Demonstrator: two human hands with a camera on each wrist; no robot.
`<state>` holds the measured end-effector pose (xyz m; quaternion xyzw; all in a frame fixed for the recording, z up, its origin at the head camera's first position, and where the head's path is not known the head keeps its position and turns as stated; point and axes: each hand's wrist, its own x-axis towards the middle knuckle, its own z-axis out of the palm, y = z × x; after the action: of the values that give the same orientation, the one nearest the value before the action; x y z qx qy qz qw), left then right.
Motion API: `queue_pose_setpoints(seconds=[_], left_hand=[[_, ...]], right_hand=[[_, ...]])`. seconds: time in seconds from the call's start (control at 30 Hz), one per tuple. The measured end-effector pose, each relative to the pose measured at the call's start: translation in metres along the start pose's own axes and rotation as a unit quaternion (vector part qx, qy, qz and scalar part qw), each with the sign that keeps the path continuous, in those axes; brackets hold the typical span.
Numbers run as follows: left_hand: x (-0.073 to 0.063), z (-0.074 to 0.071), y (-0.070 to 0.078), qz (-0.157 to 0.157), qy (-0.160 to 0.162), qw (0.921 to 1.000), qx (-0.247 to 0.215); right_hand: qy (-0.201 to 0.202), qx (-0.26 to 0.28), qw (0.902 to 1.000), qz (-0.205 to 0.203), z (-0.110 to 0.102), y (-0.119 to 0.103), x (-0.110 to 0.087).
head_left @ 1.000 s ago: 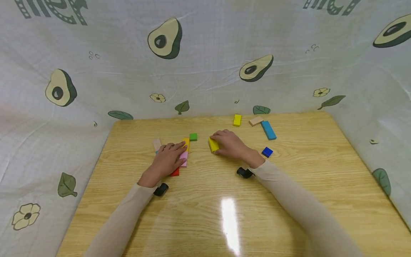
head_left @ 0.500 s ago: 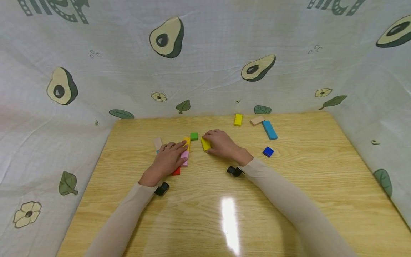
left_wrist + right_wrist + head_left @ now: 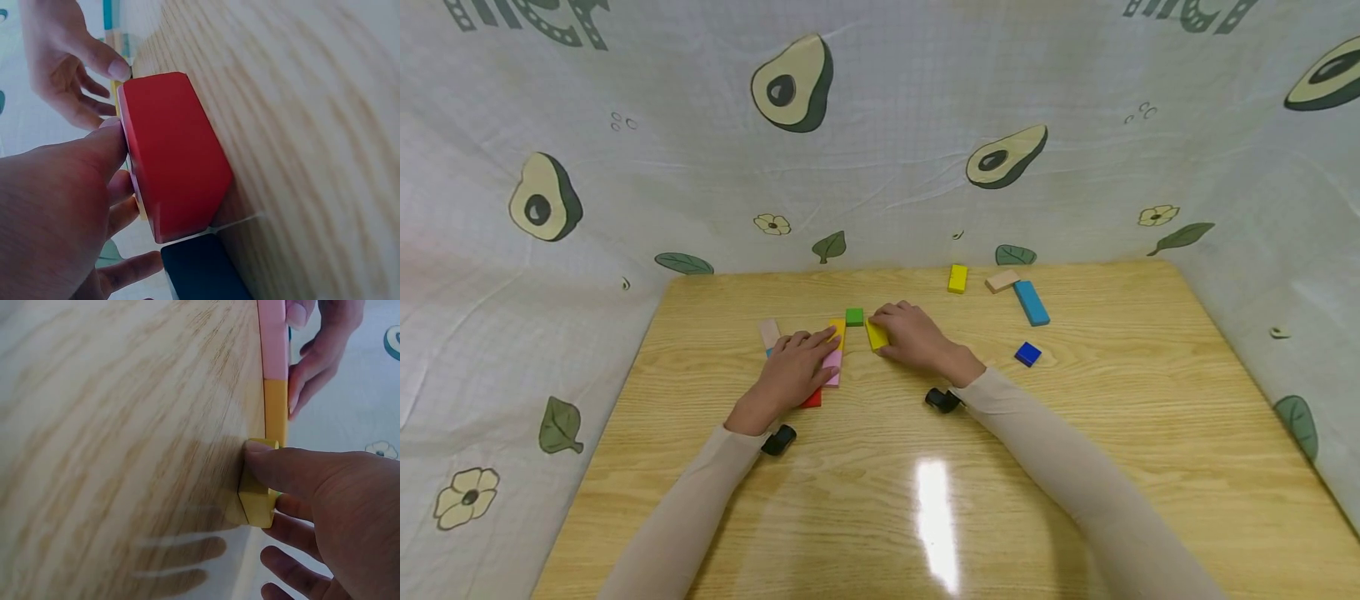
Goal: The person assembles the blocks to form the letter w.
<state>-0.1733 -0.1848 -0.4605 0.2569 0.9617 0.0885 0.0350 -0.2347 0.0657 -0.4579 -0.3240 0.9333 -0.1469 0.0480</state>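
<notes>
My left hand rests with spread, extended fingers over a group of wooden blocks lying together at the left. Out from under it show a pink block, an orange block and part of a red block. Beside the red one, the left wrist view has a dark blue block. My right hand pinches a yellow block between thumb and fingers, low over the table, just right of a small green block. The hand covers part of the yellow block.
A second yellow block, a plain wood block and a light blue block lie at the back right. Nearer is a small blue block. Another plain block lies behind the left hand. A printed cloth borders the table.
My right hand has moved left with the yellow block, bringing it close to the green block. The left hand stays on the group of blocks.
</notes>
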Motion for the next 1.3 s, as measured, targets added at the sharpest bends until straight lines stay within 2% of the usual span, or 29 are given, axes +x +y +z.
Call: queue_pose_setpoints(seconds=[0.4, 0.93, 1.07, 1.3], left_hand=[[0.001, 0.001, 0.001, 0.002, -0.003, 1.0000, -0.001], [0.000, -0.001, 0.003, -0.004, -0.010, 0.9999, -0.006], [-0.001, -0.001, 0.002, -0.005, -0.009, 0.9999, -0.010], [-0.001, -0.002, 0.001, -0.003, -0.002, 0.9999, -0.013]], right_hand=[[0.001, 0.013, 0.9999, -0.001, 0.002, 0.000, -0.002], [0.002, 0.006, 0.9999, -0.009, -0.001, 0.001, -0.010], [0.013, 0.015, 0.9998, 0.003, -0.007, 0.009, -0.020], [0.042, 0.040, 0.9974, 0.044, -0.020, 0.039, -0.043]])
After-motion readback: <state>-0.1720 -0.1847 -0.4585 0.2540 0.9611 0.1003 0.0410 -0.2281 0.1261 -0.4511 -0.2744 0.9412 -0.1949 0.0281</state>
